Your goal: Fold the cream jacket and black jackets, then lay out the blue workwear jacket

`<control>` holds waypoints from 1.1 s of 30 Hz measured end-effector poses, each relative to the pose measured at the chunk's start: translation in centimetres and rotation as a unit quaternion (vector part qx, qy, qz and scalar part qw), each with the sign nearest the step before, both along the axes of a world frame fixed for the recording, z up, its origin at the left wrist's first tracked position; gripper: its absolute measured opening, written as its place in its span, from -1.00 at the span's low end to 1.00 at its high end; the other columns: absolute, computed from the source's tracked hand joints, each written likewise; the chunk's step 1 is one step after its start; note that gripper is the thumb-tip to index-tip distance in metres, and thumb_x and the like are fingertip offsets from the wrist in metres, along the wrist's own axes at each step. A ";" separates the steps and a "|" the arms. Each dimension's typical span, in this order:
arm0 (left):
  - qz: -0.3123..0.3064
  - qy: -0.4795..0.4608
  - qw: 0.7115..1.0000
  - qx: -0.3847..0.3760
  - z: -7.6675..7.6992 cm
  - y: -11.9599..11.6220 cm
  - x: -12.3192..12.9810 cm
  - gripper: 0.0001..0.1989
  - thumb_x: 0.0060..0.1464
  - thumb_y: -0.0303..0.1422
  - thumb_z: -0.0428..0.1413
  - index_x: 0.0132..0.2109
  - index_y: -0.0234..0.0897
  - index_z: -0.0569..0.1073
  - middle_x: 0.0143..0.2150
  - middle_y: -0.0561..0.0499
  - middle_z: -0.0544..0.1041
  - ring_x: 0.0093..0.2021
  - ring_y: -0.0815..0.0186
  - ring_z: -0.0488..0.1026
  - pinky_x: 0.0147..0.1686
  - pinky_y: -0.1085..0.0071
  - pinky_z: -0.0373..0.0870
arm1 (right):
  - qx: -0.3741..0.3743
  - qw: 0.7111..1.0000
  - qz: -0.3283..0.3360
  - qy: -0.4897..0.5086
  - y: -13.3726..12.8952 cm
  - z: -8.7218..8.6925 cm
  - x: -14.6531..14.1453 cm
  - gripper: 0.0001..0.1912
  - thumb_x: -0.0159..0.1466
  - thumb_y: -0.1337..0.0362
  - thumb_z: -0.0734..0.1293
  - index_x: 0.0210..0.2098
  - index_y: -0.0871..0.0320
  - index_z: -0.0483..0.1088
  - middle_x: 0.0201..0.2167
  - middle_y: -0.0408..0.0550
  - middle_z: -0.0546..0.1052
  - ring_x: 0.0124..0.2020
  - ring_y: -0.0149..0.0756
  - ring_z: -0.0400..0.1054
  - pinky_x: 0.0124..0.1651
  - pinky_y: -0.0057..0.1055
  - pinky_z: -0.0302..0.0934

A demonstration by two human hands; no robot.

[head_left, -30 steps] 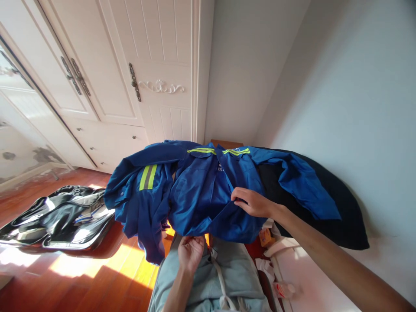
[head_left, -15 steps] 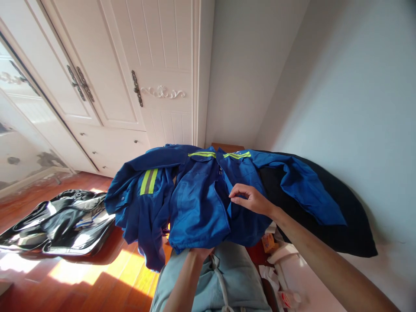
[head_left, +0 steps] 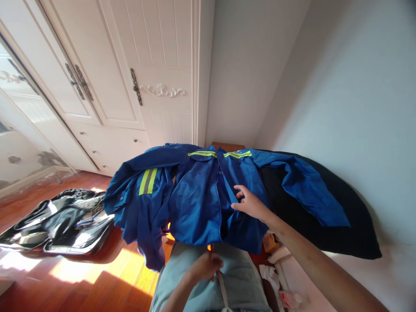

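Observation:
A blue work jacket [head_left: 198, 203] with yellow-green reflective stripes lies spread out, its zip front parted. My right hand [head_left: 250, 203] is over the jacket's right front panel, thumb and forefinger apart beside the loose front edge, with no clear grip on it. Below the hem, my left hand [head_left: 205, 265] hovers over the grey trousers [head_left: 191, 294] I wear, near their drawstring [head_left: 222, 288]. Its fingers are loosely bent, dim and a little blurred, with nothing visible in them. A folded blue garment [head_left: 146, 212] with a wide reflective band lies under the jacket's left sleeve.
A black rounded item [head_left: 354, 225] lies under the right sleeve against the wall. On the wooden floor at left is an open suitcase [head_left: 65, 221] with things inside. White wardrobe doors [head_left: 162, 52] stand behind. A small orange box [head_left: 269, 242] and a plastic bottle [head_left: 290, 299] are at lower right.
My left hand has come out from beneath the jacket hem, towards me. The left front panel has dropped flatter and its zip edge hangs straighter. My right hand's fingers have spread.

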State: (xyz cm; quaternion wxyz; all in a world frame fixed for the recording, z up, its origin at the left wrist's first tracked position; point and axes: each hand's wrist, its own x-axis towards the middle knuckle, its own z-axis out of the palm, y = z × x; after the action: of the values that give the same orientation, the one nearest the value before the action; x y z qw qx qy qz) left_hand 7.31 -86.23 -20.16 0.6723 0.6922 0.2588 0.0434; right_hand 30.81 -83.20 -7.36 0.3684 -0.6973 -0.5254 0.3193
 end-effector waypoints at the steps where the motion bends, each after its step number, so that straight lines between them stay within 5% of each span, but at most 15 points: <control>1: -0.037 0.019 0.999 -0.011 1.1 -0.4 -1.1 -0.74 0.02 -0.05 0.13 -0.40 -0.08 0.58 -0.55 -0.03 0.54 -0.67 0.25 0.40 -0.64 0.31 0.40 | -0.027 0.999 0.011 -0.030 0.0 0.1 -0.1 -0.35 0.01 0.35 0.46 0.09 0.13 0.25 -0.36 -0.25 0.42 -0.61 -0.53 0.25 -0.47 -0.50 0.16; 4: -0.120 -0.019 0.992 -0.026 6.9 0.0 -3.8 -0.72 0.10 -0.04 0.14 -0.28 -0.10 0.61 -0.45 -0.05 0.59 -0.59 0.28 0.46 -0.58 0.37 0.42 | -0.113 0.987 0.076 -0.087 0.2 0.6 -0.6 -0.60 0.07 0.43 0.39 -0.09 0.15 0.34 -0.52 -0.28 0.43 -0.66 -0.48 0.32 -0.53 -0.53 0.14; 7: 0.040 -0.064 0.988 0.133 12.5 3.4 -3.9 -0.58 0.29 -0.08 -0.07 -0.10 -0.22 0.58 -0.36 -0.09 0.61 -0.42 0.24 0.54 -0.41 0.36 0.49 | -0.151 0.972 0.128 -0.124 0.4 1.4 -1.3 -0.86 0.08 0.46 0.33 -0.44 0.15 0.27 -0.63 -0.27 0.40 -0.64 -0.41 0.40 -0.58 -0.57 0.09; 9: 0.150 -0.043 0.920 0.360 13.8 6.8 -2.3 -0.61 0.34 -0.22 -0.10 0.05 -0.26 0.53 -0.13 -0.16 0.62 -0.10 0.16 0.56 -0.06 0.24 0.47 | -0.160 0.970 0.135 -0.126 0.5 2.1 -1.7 -0.81 0.07 0.47 0.30 -0.52 0.14 0.18 -0.65 -0.25 0.41 -0.62 -0.39 0.43 -0.59 -0.58 0.08; 11: 0.132 0.004 0.841 0.524 13.3 10.3 -0.1 -0.60 0.33 -0.33 -0.11 0.19 -0.27 0.44 0.21 -0.20 0.46 0.28 0.09 0.32 0.23 0.09 0.25 | -0.163 0.973 0.127 -0.100 0.5 2.9 -1.7 -0.82 0.06 0.47 0.28 -0.52 0.13 0.17 -0.65 -0.24 0.43 -0.62 -0.39 0.43 -0.62 -0.59 0.07; 14: 0.020 0.087 0.790 0.606 11.1 14.4 3.1 -0.53 0.36 -0.23 -0.11 0.31 -0.30 0.30 0.38 -0.20 0.26 0.43 0.09 0.05 0.36 -0.01 0.01 | -0.121 0.987 0.091 -0.054 0.2 4.0 -1.1 -0.84 0.06 0.45 0.27 -0.50 0.11 0.18 -0.66 -0.27 0.42 -0.67 -0.43 0.37 -0.64 -0.58 0.05; 17: -0.030 0.131 0.776 0.616 10.1 16.5 5.5 -0.42 0.38 -0.10 -0.20 0.37 -0.34 0.21 0.41 -0.24 0.18 0.43 0.05 0.04 0.35 -0.11 -0.03 | -0.052 0.997 0.056 -0.021 -0.2 4.9 -1.0 -0.89 0.08 0.42 0.27 -0.46 0.11 0.23 -0.68 -0.31 0.37 -0.73 -0.48 0.26 -0.64 -0.56 0.04; 20: -0.037 0.159 0.768 0.619 10.6 17.4 6.8 -0.45 0.37 -0.18 -0.19 0.40 -0.30 0.16 0.43 -0.25 0.11 0.43 0.01 0.02 0.32 -0.19 -0.05 | 0.003 0.999 0.039 -0.031 -0.2 5.0 -2.8 -0.87 0.12 0.39 0.27 -0.30 0.12 0.35 -0.67 -0.31 0.37 -0.71 -0.47 0.25 -0.58 -0.53 0.09; 26: -0.096 0.184 0.749 0.629 11.9 18.5 7.8 -0.46 0.20 -0.35 0.03 0.33 -0.12 0.29 0.39 -0.19 0.23 0.44 -0.08 -0.03 0.28 -0.30 -0.06 | 0.004 0.978 0.164 -0.126 -1.6 4.3 -7.2 -0.68 0.15 0.33 0.36 -0.08 0.16 0.45 -0.52 -0.16 0.52 -0.41 -0.30 0.43 -0.33 -0.44 0.18; 29: -0.093 0.172 0.745 0.638 12.4 19.0 7.7 -0.55 0.21 -0.31 0.02 0.24 -0.11 0.41 0.35 -0.14 0.31 0.39 -0.05 0.11 0.24 -0.19 0.13 | -0.076 0.982 0.166 -0.044 -4.6 2.6 -6.2 -0.87 0.21 0.24 0.34 -0.30 0.17 0.45 -0.55 -0.15 0.50 -0.53 -0.35 0.38 -0.45 -0.46 0.16; 33: -0.055 0.166 0.738 0.652 13.7 19.0 7.1 -0.66 0.22 -0.35 -0.02 0.04 -0.32 0.55 0.13 -0.26 0.50 0.23 -0.03 0.33 0.15 0.01 0.28 | -0.246 0.941 0.126 0.193 -10.1 -3.2 -4.8 -0.65 0.14 0.00 0.41 -0.37 0.19 0.40 -0.58 -0.14 0.50 -0.67 -0.41 0.29 -0.62 -0.51 0.07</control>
State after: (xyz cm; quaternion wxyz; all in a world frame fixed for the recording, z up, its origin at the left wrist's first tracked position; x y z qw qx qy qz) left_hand 14.42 -67.19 -6.42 0.0044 0.9704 0.2366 0.0489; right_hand 26.05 -93.27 -10.60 0.2364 -0.6193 -0.4330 0.6108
